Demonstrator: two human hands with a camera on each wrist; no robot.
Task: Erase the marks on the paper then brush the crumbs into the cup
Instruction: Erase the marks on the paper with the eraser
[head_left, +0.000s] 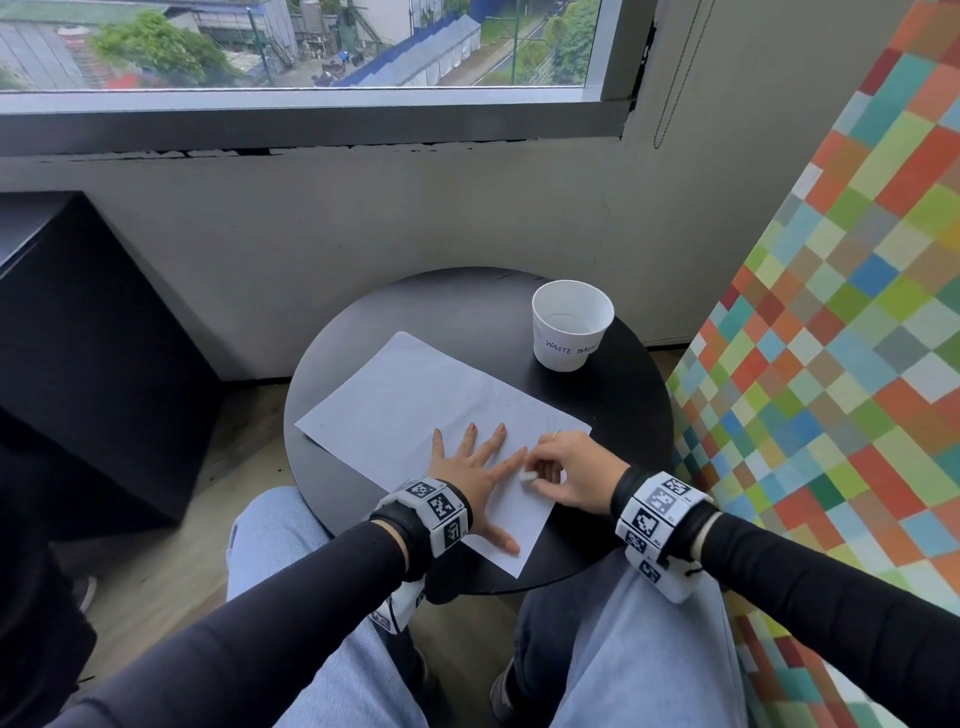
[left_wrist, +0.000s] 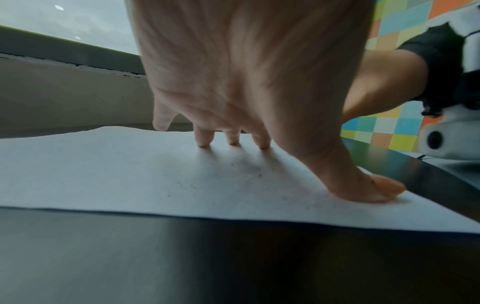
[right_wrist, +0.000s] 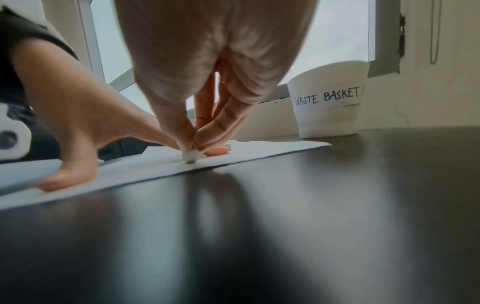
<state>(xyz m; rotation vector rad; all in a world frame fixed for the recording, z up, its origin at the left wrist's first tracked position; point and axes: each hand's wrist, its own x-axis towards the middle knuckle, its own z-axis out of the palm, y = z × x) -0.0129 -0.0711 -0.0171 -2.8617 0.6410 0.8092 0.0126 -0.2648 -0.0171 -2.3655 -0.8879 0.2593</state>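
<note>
Soft daylight from the window (head_left: 291, 47), glare on the dark table (right_wrist: 337, 195), wrist views blurred near, edges bowed

Black long sleeves (head_left: 291, 587) on both arms, white wristbands (head_left: 434, 512) printed with black square codes, a ring (head_left: 555, 435) on the right hand (head_left: 571, 470), pale blue jeans (head_left: 644, 654).

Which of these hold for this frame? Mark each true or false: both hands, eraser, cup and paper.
1. The left hand lies flat on the paper. True.
2. The right hand is empty. False: it pinches a small white eraser.
3. The cup lies tipped over. False: it stands upright.
4. The cup stands on the paper. False: it stands on the black table, beside the sheet.
5. The cup reads WASTE BASKET. True.
</note>
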